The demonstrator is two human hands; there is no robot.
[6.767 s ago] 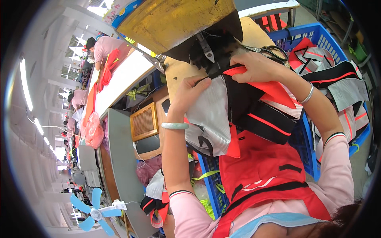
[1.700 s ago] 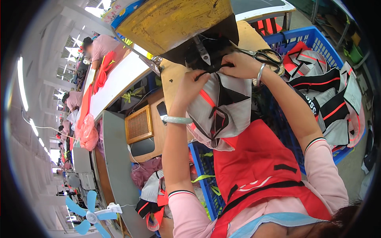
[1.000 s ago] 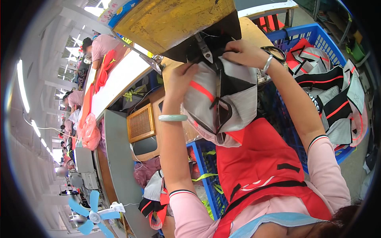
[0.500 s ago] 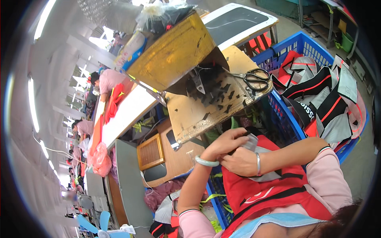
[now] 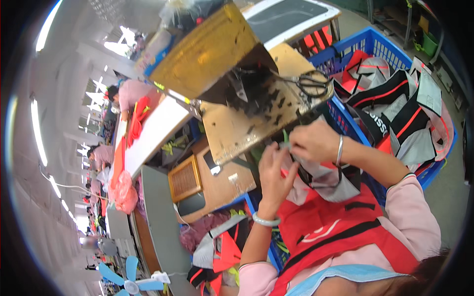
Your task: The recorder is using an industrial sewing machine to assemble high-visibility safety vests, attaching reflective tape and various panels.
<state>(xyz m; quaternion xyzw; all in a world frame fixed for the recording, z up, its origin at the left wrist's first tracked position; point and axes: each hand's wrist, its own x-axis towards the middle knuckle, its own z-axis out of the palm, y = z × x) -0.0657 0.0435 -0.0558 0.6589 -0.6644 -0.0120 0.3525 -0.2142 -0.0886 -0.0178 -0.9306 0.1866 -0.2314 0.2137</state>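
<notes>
Over my lap, in front of the wooden board's near edge, both hands hold a grey, black and red sewn fabric piece. My left hand, with a pale bangle at the wrist, is closed on its left edge, fingertips pointing up. My right hand, with a silver bracelet, pinches its upper edge close by. A small green tip shows beside the right fingers. The piece hangs down over my red apron. What lies between the fingertips is partly hidden.
Scissors and black scraps lie on the wooden board beneath a yellow box. A blue basket of fabric pieces stands right. More pieces lie lower left. A fan and co-workers are at left.
My hands, crossed close together before, have moved apart, the right up and outward. The fabric piece is now spread and hangs more openly below them. The view has shifted slightly.
</notes>
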